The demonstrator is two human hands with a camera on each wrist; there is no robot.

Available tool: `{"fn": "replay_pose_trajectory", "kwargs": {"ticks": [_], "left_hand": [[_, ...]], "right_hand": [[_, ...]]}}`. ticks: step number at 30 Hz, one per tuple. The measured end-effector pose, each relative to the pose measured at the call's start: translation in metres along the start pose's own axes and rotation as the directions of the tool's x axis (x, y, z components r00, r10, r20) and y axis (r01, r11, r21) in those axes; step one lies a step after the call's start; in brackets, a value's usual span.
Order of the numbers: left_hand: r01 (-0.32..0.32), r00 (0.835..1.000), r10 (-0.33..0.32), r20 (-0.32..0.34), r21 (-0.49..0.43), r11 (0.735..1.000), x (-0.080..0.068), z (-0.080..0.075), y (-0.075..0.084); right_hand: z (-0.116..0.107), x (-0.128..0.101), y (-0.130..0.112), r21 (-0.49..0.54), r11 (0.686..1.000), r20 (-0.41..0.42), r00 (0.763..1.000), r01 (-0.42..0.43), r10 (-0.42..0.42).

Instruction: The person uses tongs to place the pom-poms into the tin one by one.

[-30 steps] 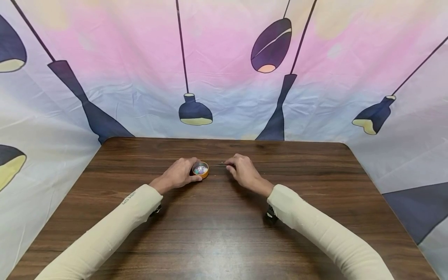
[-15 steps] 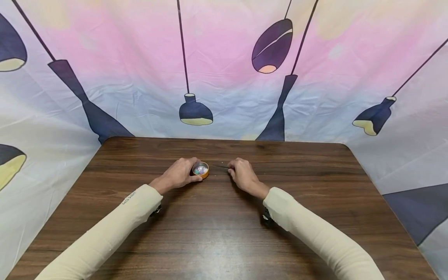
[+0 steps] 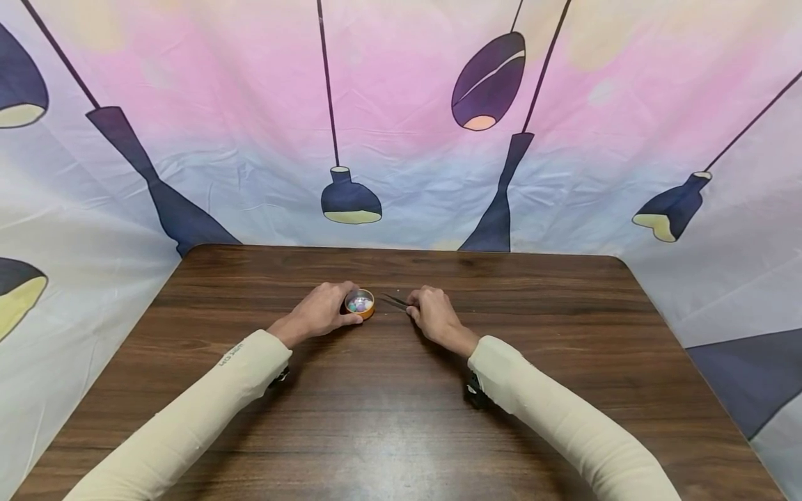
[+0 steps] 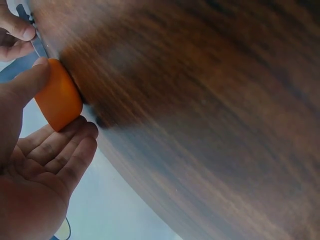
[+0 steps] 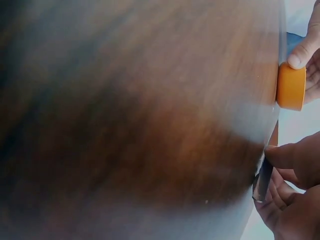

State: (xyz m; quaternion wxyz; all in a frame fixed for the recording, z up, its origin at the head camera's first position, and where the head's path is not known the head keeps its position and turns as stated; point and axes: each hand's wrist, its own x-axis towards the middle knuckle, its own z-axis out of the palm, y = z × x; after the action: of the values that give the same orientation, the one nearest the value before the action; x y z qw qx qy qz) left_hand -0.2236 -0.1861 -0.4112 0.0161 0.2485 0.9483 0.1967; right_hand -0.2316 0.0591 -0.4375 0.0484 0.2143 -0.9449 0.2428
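Since a second ago the right hand (image 3: pixel 432 314) has drawn slightly nearer the orange dish (image 3: pixel 360 304), and the tweezers (image 3: pixel 395 301) pinched in its curled fingers (image 5: pixel 282 156) now angle their tips toward the dish. The left hand (image 3: pixel 322 310) has not moved; its thumb and fingers (image 4: pixel 75 141) curl round the dish, which sits on the tabletop (image 3: pixel 401 417) holding small pastel beads. Small dark lettering on the left sleeve (image 3: pixel 233 353) is too small to read.

On the table (image 3: pixel 401 417), tweezers (image 3: pixel 395 301) lie right of the dish (image 3: pixel 360 303).
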Motion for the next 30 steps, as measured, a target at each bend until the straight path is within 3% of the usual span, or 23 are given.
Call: {"fn": "replay_pose_trajectory", "kwargs": {"ticks": [21,30], "left_hand": [[0.004,1.0,-0.004,0.005,-0.004,1.0,-0.001,-0.001,-0.003],[0.084,0.996,-0.084,0.028,0.002,0.996,-0.005,0.0,-0.005]], "right_hand": [[0.003,0.009,0.002,0.045,0.997,0.048,0.997,-0.056,0.054],[-0.011,-0.006,0.007,0.022,1.0,0.038,0.999,-0.022,0.021]]}}
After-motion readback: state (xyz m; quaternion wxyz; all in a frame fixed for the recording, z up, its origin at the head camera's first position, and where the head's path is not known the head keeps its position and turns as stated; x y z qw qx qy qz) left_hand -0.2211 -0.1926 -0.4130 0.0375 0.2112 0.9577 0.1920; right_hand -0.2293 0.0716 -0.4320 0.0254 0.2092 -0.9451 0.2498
